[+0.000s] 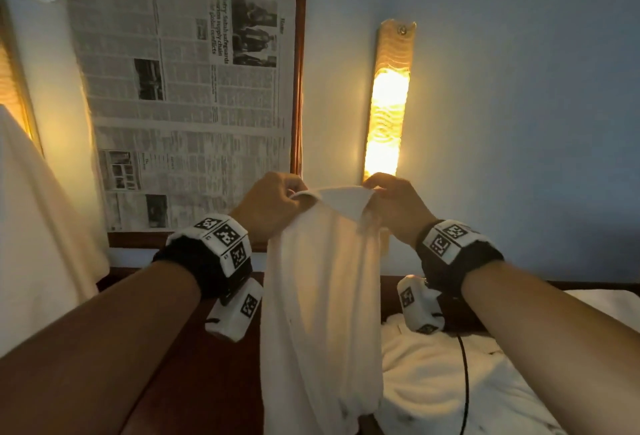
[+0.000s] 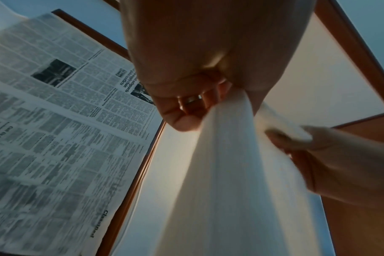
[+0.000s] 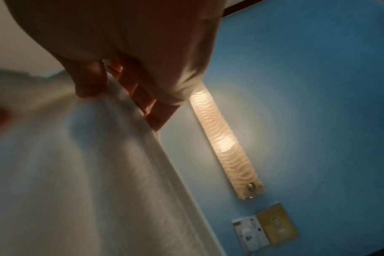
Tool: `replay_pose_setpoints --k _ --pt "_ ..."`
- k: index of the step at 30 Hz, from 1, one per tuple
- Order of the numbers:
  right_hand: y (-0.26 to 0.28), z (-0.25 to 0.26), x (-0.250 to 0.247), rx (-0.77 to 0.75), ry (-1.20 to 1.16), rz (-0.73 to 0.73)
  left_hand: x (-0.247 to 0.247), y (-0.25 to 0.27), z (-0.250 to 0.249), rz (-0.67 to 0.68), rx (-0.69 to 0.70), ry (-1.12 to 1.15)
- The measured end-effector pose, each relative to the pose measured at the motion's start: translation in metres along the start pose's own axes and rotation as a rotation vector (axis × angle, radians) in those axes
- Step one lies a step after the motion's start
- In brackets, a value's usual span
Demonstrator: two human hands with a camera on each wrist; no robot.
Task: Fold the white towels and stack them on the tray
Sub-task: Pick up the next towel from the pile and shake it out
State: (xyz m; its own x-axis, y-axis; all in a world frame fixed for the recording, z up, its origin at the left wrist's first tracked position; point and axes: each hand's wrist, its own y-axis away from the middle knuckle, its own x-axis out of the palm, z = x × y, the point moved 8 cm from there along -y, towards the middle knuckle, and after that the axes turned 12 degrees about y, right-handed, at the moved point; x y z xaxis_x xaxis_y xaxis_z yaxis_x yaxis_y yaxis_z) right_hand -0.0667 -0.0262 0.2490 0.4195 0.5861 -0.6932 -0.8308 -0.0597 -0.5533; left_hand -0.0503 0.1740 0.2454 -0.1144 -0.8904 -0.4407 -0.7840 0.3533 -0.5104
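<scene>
A white towel (image 1: 318,296) hangs lengthwise in the air in front of me, held up by its top edge. My left hand (image 1: 277,200) pinches the top left corner, and my right hand (image 1: 388,197) pinches the top right corner a short way off. In the left wrist view the left hand (image 2: 186,110) grips the bunched towel (image 2: 237,181) between thumb and fingers. In the right wrist view the right hand (image 3: 112,86) pinches the towel's hemmed edge (image 3: 99,164). More white towels (image 1: 460,382) lie crumpled below at the right. No tray is in view.
A framed board covered with newspaper (image 1: 187,95) hangs on the blue wall ahead. A lit wall lamp (image 1: 388,102) glows to its right, with a socket (image 3: 250,233) below it. White cloth (image 1: 41,226) hangs at the left. A dark wooden surface (image 1: 221,382) lies below.
</scene>
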Motion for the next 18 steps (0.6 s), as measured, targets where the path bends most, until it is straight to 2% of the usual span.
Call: replay_pose_setpoints --k 4,8,11,13,15,18 --pt "-0.005 0.028 0.008 -0.128 0.081 0.014 0.022 -0.004 -0.013 0.018 0.060 -0.021" --pt "-0.007 0.029 0.002 -0.129 0.042 -0.059 0.014 -0.010 -0.029 -0.055 0.116 0.005" --pt "-0.004 0.021 0.014 -0.144 0.070 0.019 0.005 -0.014 -0.045 -0.104 0.177 -0.087" --pt "0.002 0.005 0.034 -0.143 0.132 0.121 -0.003 -0.014 -0.057 -0.128 0.205 -0.133" --pt "0.007 -0.023 0.052 -0.103 0.179 0.165 -0.017 -0.012 -0.068 -0.174 0.217 -0.124" --pt "0.015 -0.077 0.085 0.002 0.320 0.280 -0.056 -0.005 -0.078 -0.314 0.257 -0.063"
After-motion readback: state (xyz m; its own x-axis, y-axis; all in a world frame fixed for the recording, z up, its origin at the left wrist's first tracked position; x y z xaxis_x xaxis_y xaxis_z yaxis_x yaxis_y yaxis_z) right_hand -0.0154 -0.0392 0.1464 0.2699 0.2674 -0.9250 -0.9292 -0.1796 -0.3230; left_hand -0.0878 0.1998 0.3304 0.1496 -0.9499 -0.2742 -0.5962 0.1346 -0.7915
